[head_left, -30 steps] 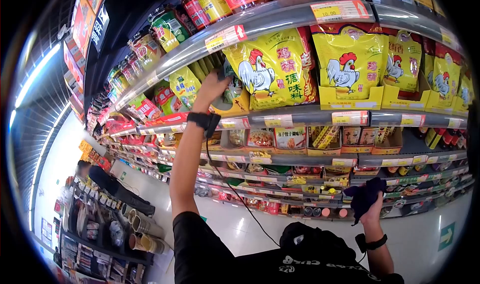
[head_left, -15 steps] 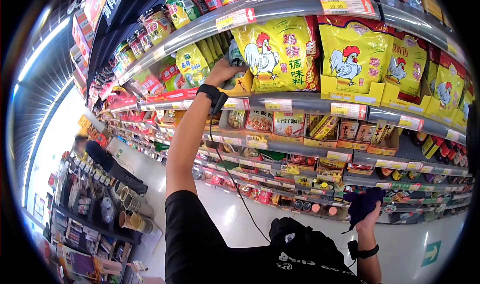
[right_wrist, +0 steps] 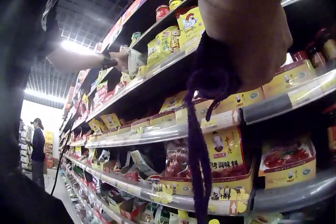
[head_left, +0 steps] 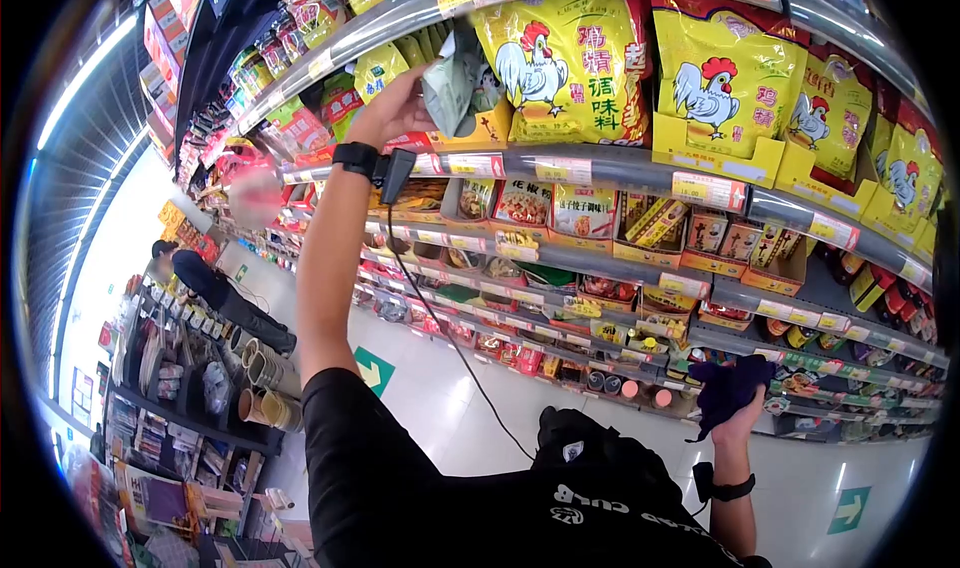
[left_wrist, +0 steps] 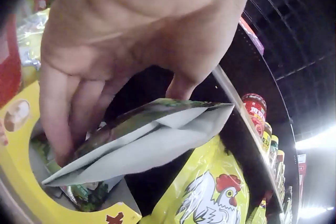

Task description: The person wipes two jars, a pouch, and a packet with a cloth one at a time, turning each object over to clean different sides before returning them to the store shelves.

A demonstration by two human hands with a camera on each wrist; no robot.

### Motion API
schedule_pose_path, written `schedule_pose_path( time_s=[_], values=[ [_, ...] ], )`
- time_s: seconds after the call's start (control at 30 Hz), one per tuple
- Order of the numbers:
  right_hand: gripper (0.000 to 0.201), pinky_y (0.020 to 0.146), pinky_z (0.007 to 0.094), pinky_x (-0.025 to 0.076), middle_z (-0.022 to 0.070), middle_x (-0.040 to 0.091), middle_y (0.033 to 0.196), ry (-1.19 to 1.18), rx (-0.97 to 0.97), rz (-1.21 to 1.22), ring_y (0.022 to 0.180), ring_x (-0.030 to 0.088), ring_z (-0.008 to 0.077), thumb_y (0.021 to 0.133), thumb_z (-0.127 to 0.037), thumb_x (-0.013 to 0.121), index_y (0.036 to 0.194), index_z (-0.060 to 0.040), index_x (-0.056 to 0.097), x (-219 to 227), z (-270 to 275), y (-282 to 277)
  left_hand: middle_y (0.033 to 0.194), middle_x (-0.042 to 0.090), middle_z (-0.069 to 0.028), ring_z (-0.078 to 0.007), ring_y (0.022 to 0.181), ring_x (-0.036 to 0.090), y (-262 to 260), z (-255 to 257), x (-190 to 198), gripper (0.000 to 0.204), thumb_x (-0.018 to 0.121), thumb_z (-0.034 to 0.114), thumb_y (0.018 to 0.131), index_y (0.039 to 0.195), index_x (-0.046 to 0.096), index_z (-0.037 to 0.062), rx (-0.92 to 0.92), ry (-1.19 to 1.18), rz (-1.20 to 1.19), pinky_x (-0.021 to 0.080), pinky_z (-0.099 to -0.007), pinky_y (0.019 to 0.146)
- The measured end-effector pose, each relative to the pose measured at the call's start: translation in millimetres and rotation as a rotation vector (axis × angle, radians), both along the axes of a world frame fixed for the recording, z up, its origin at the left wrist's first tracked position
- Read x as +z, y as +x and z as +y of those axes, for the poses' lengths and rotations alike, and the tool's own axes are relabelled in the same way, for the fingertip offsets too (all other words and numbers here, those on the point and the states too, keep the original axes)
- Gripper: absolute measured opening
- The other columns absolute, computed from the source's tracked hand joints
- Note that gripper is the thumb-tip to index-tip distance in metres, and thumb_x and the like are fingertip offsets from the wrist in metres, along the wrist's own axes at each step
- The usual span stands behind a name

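Grey-white and green, a flat packet has come further out of its yellow cardboard box, pinched by the left hand, while the right hand holds dark purple cloth.

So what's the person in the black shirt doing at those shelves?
They're handling a flat, pale grey packet in a shop. Their left hand pinches it, tilted, at a yellow cardboard box, next to a big yellow plastic bag with a white rooster on it. Their right hand holds a dark purple cloth lower down. I can't tell whether the packet is fully out of the box.
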State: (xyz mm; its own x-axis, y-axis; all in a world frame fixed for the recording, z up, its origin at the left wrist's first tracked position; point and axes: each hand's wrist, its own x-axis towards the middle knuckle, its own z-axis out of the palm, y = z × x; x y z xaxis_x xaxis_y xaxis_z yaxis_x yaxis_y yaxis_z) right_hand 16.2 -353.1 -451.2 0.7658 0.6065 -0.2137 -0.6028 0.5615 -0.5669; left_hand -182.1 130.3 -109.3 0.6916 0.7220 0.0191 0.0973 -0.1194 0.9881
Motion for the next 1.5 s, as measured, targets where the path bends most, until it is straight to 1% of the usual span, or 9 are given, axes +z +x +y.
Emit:
schedule_pose_path(
  time_s=[0.27,0.4,0.47,0.6,0.67,0.73,0.9,1.13,1.5],
  values=[
    [0.055,0.074,0.0409,0.047,0.0088,0.058,0.100,0.056,0.079,-0.024,0.089,0.058,0.0279,0.092,-0.047,0.025,0.110,-0.0033,0.052,-9,9,6,0.124,0.055,-0.0117,-0.0262,0.110,0.056,-74,-41,-43,0.043,0.049,0.034,0.093,0.127,0.046,0.0060,-0.040,-0.159,-0.269,0.050,-0.0468,0.088],
    [0.057,0.076,0.0421,0.047,0.0116,0.059,0.101,0.042,0.121,-0.097,0.091,0.057,0.0300,0.089,-0.049,0.027,0.110,-0.0030,0.053,-8,28,3,0.133,0.048,-0.0120,-0.0301,0.122,0.046,-99,-53,-120,0.048,0.038,0.037,0.095,0.133,0.042,0.0087,-0.119,-0.599,-0.639,0.033,-0.0537,0.103],
    [0.057,0.081,0.0451,0.046,0.0133,0.055,0.110,0.073,0.139,-0.164,0.101,0.055,0.0303,0.088,-0.049,0.028,0.119,-0.0052,0.048,-11,38,2,0.138,0.042,-0.0128,-0.0304,0.124,0.043,-98,-78,-163,0.052,0.036,0.041,0.094,0.135,0.039,0.0086,-0.392,-0.568,-0.752,0.030,-0.0539,0.105],
    [0.052,0.082,0.0439,0.047,0.0139,0.056,0.110,0.145,0.172,-0.113,0.099,0.057,0.0306,0.090,-0.043,0.033,0.128,-0.0078,0.042,27,72,-33,0.138,0.040,-0.0144,-0.0297,0.125,0.042,-81,-129,-225,0.061,0.035,0.049,0.092,0.139,0.032,0.0092,-0.225,-0.917,-0.853,0.026,-0.0551,0.107],
    [0.054,0.086,0.0453,0.046,0.0145,0.055,0.115,0.173,0.210,-0.196,0.103,0.056,0.0309,0.091,-0.040,0.039,0.135,-0.0098,0.036,33,90,-45,0.135,0.043,-0.0160,-0.0341,0.120,0.045,-84,-130,-258,0.066,0.037,0.052,0.091,0.139,0.032,0.0086,-0.494,-0.990,-0.808,0.031,-0.0574,0.103],
    [0.054,0.091,0.0418,0.042,0.0125,0.054,0.114,0.046,0.175,-0.148,0.107,0.053,0.0289,0.088,-0.042,0.040,0.131,-0.0084,0.040,37,106,-60,0.134,0.042,-0.0212,-0.0424,0.112,0.050,-85,-135,-280,0.075,0.039,0.059,0.088,0.141,0.028,0.0062,-0.471,-1.158,-0.827,0.041,-0.0542,0.093],
    [0.057,0.093,0.0391,0.043,0.0132,0.053,0.118,0.030,0.194,-0.350,0.110,0.053,0.0257,0.090,-0.033,0.044,0.140,-0.0089,0.030,52,139,-101,0.135,0.040,-0.0256,-0.0460,0.114,0.048,-96,-135,-312,0.083,0.038,0.065,0.084,0.142,0.027,0.0067,-0.675,-1.394,-0.762,0.036,-0.0583,0.096],
    [0.060,0.085,0.0413,0.049,0.0163,0.049,0.119,0.025,0.235,-0.406,0.106,0.055,0.0299,0.085,-0.036,0.048,0.136,-0.0065,0.032,48,175,-152,0.136,0.040,-0.0259,-0.0441,0.115,0.048,-127,-133,-325,0.081,0.036,0.064,0.086,0.142,0.028,0.0056,-0.668,-1.659,-0.679,0.034,-0.0585,0.098],
    [0.047,0.089,0.0374,0.046,0.0155,0.056,0.109,-0.197,0.209,-0.737,0.098,0.057,0.0267,0.075,-0.013,0.052,0.119,0.0025,0.049,37,211,-190,0.129,0.047,-0.0188,-0.0311,0.111,0.050,-136,-127,-343,0.084,0.041,0.067,0.083,0.139,0.032,0.0056,-0.485,-1.349,-0.634,0.039,-0.0476,0.095]
  ],
)
